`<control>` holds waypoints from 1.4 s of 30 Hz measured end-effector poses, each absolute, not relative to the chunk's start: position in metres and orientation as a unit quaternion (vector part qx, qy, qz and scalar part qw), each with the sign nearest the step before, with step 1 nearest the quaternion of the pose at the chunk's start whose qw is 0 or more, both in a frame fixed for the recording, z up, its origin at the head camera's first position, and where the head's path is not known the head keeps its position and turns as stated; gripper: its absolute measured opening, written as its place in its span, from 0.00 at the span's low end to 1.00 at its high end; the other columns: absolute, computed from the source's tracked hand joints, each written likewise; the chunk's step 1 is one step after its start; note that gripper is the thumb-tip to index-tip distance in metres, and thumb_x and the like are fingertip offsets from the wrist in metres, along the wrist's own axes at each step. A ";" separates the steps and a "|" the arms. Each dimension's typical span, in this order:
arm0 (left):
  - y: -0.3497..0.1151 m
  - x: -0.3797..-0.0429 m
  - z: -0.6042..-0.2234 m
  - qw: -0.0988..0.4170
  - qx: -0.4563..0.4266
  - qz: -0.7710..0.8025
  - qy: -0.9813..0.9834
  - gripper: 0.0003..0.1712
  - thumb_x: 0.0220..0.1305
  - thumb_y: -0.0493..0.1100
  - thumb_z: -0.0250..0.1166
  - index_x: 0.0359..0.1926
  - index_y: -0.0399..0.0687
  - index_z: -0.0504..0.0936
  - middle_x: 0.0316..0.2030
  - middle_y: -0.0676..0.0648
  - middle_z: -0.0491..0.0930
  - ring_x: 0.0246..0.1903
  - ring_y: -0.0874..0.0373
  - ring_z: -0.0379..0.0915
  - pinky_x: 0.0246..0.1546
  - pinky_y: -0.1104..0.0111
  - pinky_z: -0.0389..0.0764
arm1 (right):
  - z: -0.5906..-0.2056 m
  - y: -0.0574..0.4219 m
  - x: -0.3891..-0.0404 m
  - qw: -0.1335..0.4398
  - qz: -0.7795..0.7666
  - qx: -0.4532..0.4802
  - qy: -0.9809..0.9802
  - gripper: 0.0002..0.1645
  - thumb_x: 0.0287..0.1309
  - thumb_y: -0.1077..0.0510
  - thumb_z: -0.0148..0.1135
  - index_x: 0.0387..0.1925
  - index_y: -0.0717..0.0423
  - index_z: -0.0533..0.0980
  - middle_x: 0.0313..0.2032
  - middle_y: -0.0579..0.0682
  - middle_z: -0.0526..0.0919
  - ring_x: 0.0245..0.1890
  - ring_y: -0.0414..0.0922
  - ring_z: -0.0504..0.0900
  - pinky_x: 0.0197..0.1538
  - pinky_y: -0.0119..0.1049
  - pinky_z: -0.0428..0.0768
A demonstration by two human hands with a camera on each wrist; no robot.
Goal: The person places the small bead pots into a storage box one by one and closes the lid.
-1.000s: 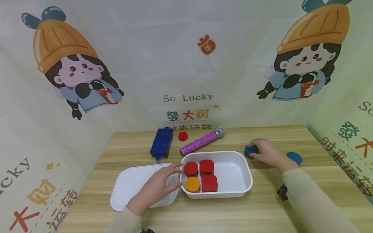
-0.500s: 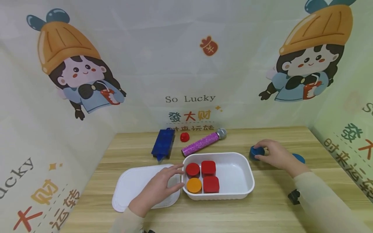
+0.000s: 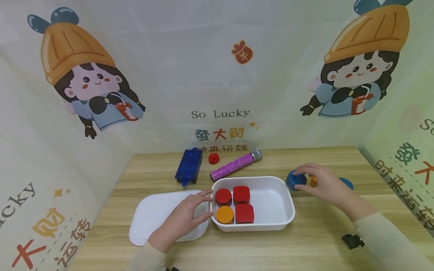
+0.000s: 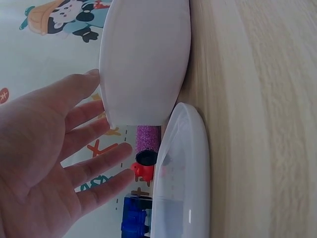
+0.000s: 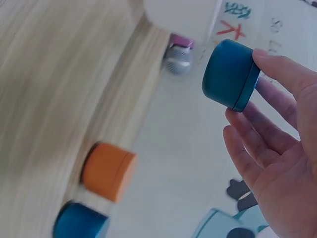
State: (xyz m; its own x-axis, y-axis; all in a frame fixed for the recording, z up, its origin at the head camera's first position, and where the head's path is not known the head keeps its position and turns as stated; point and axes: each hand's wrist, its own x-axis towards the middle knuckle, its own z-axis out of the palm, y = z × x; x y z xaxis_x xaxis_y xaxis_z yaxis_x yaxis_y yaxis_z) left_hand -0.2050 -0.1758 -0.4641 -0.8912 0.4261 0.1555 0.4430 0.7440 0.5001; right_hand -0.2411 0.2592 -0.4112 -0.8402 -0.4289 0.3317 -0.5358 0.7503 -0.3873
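Note:
My right hand (image 3: 322, 185) pinches a blue round tin (image 3: 293, 182) between thumb and fingertips, just off the right end of the white box (image 3: 257, 227). In the right wrist view this tin (image 5: 227, 73) hangs above the wooden table. Inside the box's left half sit a red round tin (image 3: 223, 196), an orange round tin (image 3: 225, 214) and two red square tins (image 3: 241, 194). My left hand (image 3: 183, 220) has its fingers spread at the box's left end, and the thumb tip meets the wall in the left wrist view. Beneath that hand lies a white lid (image 3: 152, 214).
Another orange tin (image 5: 109, 171) and a second blue tin (image 5: 80, 221) stand on the table at the right, partly behind my right hand. Behind the box lie a purple glitter microphone (image 3: 235, 165), a small red toy (image 3: 213, 158) and a dark blue plastic object (image 3: 189, 165).
My right hand has lifted the blue tin and brought it nearer to the box's right end. The orange tin behind that hand has come into view. The left hand stays put.

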 end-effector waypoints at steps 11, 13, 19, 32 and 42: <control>-0.176 -0.206 -0.465 0.006 -0.228 -0.276 -0.934 0.23 0.67 0.50 0.71 0.61 0.53 0.84 0.72 0.50 0.73 0.70 0.44 0.70 0.71 0.45 0.71 | -0.403 0.216 -0.230 0.082 0.234 0.278 -0.928 0.21 0.53 0.55 0.81 0.49 0.51 0.86 0.54 0.53 0.86 0.57 0.56 0.84 0.58 0.55 0.85; -0.176 -0.206 -0.464 0.006 -0.228 -0.276 -0.934 0.23 0.67 0.50 0.71 0.61 0.53 0.83 0.72 0.50 0.73 0.70 0.44 0.70 0.71 0.45 0.71 | -0.406 0.209 -0.231 0.073 0.224 0.284 -0.929 0.20 0.52 0.54 0.81 0.48 0.50 0.86 0.54 0.52 0.87 0.57 0.55 0.84 0.58 0.54 0.86; -0.176 -0.205 -0.464 0.007 -0.229 -0.278 -0.933 0.23 0.67 0.50 0.71 0.61 0.53 0.84 0.72 0.50 0.73 0.70 0.44 0.70 0.71 0.45 0.71 | -0.422 0.191 -0.236 0.045 0.206 0.306 -0.928 0.20 0.53 0.52 0.80 0.48 0.50 0.86 0.53 0.51 0.87 0.54 0.53 0.85 0.56 0.49 0.87; -0.176 -0.206 -0.461 -0.005 -0.222 -0.282 -0.933 0.23 0.68 0.51 0.71 0.61 0.53 0.84 0.72 0.49 0.72 0.71 0.43 0.70 0.72 0.44 0.70 | -0.443 0.166 -0.261 -0.022 0.206 0.321 -0.924 0.18 0.56 0.56 0.78 0.49 0.53 0.86 0.54 0.53 0.86 0.55 0.53 0.84 0.62 0.53 0.84; -0.176 -0.204 -0.460 -0.001 -0.225 -0.284 -0.932 0.23 0.68 0.50 0.71 0.61 0.53 0.84 0.72 0.49 0.73 0.70 0.43 0.70 0.71 0.44 0.71 | -0.450 0.161 -0.266 -0.044 0.213 0.310 -0.926 0.19 0.56 0.56 0.78 0.50 0.52 0.85 0.56 0.53 0.86 0.57 0.53 0.83 0.63 0.53 0.83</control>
State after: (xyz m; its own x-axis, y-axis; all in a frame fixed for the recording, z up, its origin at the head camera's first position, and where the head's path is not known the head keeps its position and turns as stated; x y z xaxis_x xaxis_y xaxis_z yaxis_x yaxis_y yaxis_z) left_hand -0.2040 -0.1761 -0.4595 -0.8985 0.4206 0.1258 0.4192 0.7367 0.5306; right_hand -0.2660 0.1609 -0.4503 -0.8042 -0.5921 0.0506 -0.5547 0.7173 -0.4216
